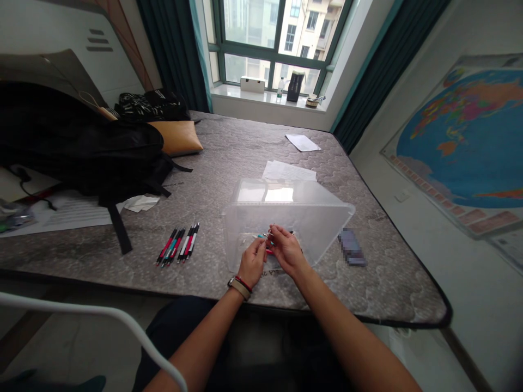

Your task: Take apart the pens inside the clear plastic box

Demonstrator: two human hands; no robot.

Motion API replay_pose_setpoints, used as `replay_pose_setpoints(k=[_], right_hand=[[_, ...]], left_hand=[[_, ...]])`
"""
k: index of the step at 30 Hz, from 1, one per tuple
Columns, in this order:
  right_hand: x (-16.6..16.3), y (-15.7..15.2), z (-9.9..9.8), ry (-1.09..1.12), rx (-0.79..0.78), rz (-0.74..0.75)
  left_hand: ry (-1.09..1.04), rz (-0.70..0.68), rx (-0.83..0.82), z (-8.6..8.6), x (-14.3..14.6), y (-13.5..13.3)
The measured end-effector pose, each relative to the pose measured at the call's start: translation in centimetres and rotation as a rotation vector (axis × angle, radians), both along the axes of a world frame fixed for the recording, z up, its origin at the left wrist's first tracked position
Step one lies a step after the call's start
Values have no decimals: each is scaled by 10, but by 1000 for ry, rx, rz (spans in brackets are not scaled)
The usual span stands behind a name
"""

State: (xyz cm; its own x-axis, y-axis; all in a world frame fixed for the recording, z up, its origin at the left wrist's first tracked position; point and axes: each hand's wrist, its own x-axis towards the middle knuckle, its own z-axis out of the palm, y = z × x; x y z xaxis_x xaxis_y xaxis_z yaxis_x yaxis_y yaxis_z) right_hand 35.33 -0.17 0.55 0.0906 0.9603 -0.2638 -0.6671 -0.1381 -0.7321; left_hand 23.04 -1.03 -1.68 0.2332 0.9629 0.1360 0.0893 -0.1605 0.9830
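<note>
My left hand [251, 265] and my right hand [289, 252] meet at the mouth of a clear plastic box [322, 223]. Fingertips of both are closed in a pinch around a small, thin, pale piece [268, 235], too small to name surely. The box lies on its side, its open face toward me. Behind my fingers, small red, teal and white parts lie inside it, partly hidden by my hands. To the left, several click pens [180, 244] in red, teal, black and white lie side by side on the mattress.
A quilted grey mattress [229, 141] forms the work surface. A pixelated dark object [351, 247] lies right of the box, papers [290, 171] behind it. On the left are a black backpack [81, 141] and a tan pouch [176, 136]. A white curved bar [102, 311] crosses the lower left.
</note>
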Motion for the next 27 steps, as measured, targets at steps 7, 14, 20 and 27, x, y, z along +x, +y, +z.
replay_pose_setpoints(k=[7, 14, 20, 27], right_hand=[[-4, 1, -10, -294, 39, 41], [-2, 1, -14, -379, 87, 108], [0, 3, -15, -351, 103, 63], [1, 1, -4, -357, 66, 140]], left_hand=[[-28, 28, -40, -5, 0, 1], [-37, 15, -80, -8, 0, 0], [3, 20, -21, -5, 0, 1], [-14, 6, -43, -8, 0, 1]])
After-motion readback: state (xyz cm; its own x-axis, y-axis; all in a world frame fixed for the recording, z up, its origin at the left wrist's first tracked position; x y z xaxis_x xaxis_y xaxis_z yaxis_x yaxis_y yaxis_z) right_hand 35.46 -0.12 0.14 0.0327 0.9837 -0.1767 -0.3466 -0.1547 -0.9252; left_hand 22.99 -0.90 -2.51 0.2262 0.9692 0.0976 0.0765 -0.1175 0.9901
